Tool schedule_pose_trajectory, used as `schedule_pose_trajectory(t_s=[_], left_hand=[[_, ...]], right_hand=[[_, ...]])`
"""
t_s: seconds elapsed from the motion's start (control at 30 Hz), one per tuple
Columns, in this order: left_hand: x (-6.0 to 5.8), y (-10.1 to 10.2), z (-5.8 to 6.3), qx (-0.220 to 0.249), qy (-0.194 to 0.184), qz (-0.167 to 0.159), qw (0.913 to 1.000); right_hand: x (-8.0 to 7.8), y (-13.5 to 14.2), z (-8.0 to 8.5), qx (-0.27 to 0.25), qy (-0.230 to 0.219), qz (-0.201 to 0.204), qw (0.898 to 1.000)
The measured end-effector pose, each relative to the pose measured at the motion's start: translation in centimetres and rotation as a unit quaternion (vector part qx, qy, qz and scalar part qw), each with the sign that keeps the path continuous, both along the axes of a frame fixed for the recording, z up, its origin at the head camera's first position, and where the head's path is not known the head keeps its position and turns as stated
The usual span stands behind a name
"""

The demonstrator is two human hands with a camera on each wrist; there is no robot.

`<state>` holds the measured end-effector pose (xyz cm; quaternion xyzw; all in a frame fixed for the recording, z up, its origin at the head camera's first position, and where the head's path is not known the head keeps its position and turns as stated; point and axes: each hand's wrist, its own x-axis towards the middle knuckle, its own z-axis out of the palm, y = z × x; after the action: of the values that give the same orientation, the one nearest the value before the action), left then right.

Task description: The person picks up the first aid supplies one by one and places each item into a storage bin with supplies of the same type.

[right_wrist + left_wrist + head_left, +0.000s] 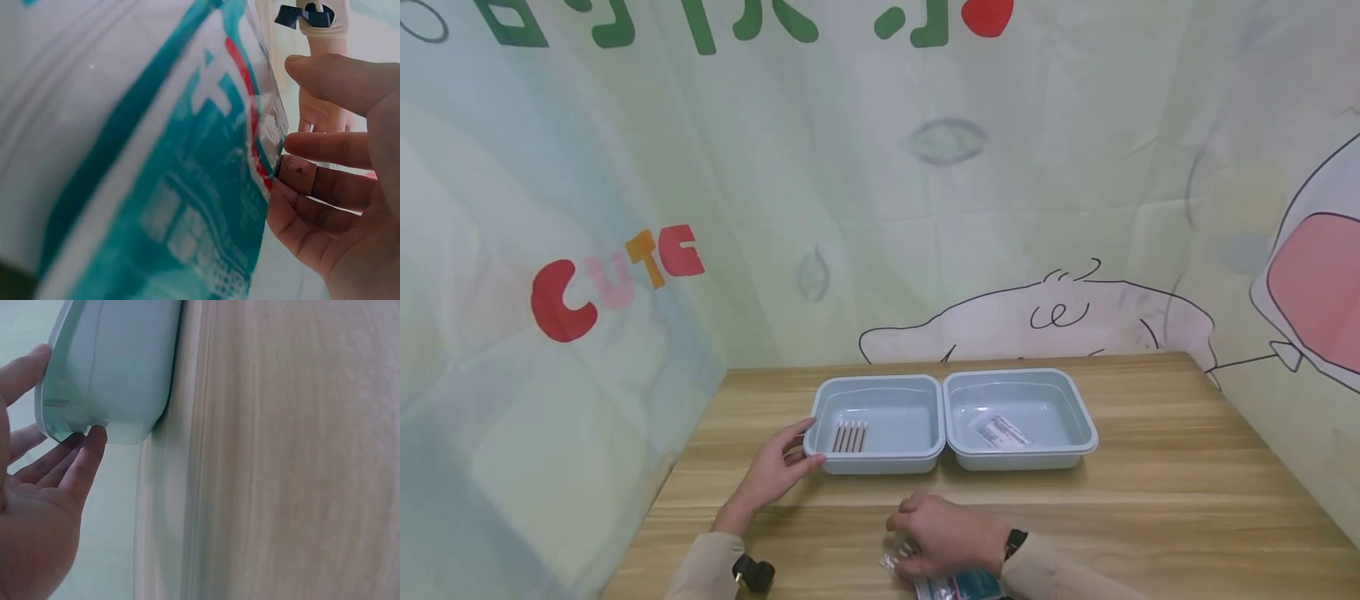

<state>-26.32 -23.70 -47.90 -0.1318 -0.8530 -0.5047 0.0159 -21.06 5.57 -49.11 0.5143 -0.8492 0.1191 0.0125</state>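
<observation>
At the front left corner of the left pale blue plastic tray (880,465), my left hand (778,467) grips the rim. In the left wrist view its thumb (28,369) lies on the rim and its fingers touch the tray's end. Several thin brown sticks with pale tips (850,437) lie side by side in this tray. My right hand (951,533) is over a teal and white plastic packet (966,586) on the table, beside clear crinkled plastic (891,557). In the right wrist view its thumb and fingers are apart at the packet's edge; the packet (187,169) hides some fingertips.
The right pale blue tray (1022,460) stands against the left one and holds a flat white printed sachet (1002,432). Both stand on a wood-grain table (1187,500). A printed cloth (820,167) hangs behind and beside the table.
</observation>
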Motion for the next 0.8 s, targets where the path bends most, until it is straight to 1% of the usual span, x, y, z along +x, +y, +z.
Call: schedule_pose_trajectory(t_s=[0.1,0.2,0.33,0.43,0.5,0.57,0.67,0.73,0.8], left_hand=[[0.8,0.4,1.4,-0.002,-0.004,-0.004,1.0000],[1.0,0.4,1.8,-0.007,-0.003,-0.008,0.9999],[-0.4,-0.4,-0.4,-0.003,0.004,-0.008,1.0000],[-1.2,-0.9,-1.7,-0.005,0.004,-0.003,1.0000],[-1.1,-0.7,-1.4,-0.006,0.004,-0.001,1.0000],[-0.6,-0.3,-0.6,-0.005,0.005,0.000,1.0000],[0.4,0.2,0.9,-0.006,0.003,-0.002,1.0000],[0.8,0.3,1.5,-0.010,0.009,-0.008,0.9999],[0.9,0.4,1.6,-0.012,0.007,-0.011,0.9999]], right_hand=[[0.2,-0.1,-0.1,0.012,-0.002,-0.008,1.000],[0.5,-0.2,-0.2,0.025,-0.002,-0.019,0.999],[0.6,-0.2,-0.3,0.034,-0.010,-0.022,0.999],[0.5,-0.2,-0.4,0.036,-0.024,-0.021,0.999],[0.4,-0.2,-0.4,0.037,-0.032,-0.023,0.999],[0.4,-0.3,-0.5,0.037,-0.036,-0.025,0.998],[0.5,-0.3,-0.5,0.032,-0.028,-0.025,0.999],[0.7,-0.3,-0.5,0.032,-0.022,-0.025,0.999],[0.7,-0.2,-0.4,0.038,-0.016,-0.029,0.999]])
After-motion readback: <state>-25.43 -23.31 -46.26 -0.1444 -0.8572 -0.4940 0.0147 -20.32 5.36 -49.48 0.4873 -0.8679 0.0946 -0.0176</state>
